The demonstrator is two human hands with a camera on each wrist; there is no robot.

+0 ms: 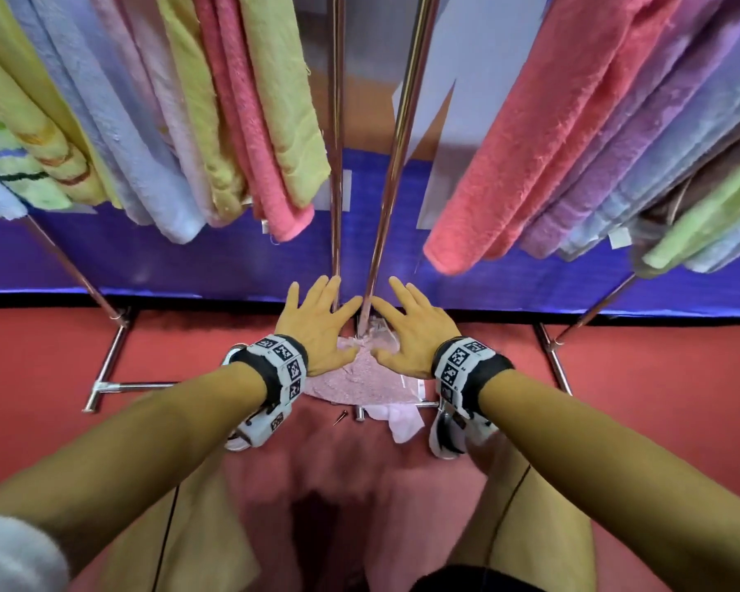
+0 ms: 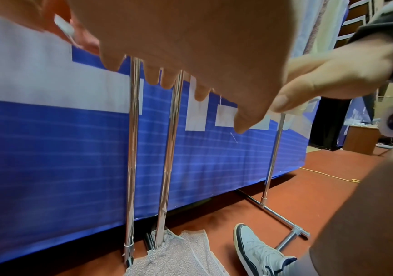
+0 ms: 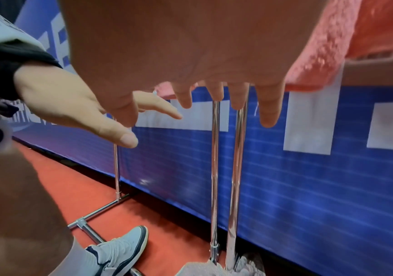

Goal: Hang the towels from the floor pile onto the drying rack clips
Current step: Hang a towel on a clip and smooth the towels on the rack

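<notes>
1. Left hand (image 1: 317, 324) & right hand (image 1: 409, 331): both spread flat, fingers straight, grasping nothing, held above the pink towel (image 1: 355, 378).
2. Pink towel lies on red floor (image 1: 39, 378) at base of the two rack poles (image 1: 338, 164).
3. Other towels (image 1: 253, 121) hang overhead, L & R.

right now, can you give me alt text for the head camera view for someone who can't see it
Two open hands, left hand and right hand, reach down over a pale pink towel lying on the red floor at the foot of two metal rack poles. Pastel towels hang on both sides above.
</notes>
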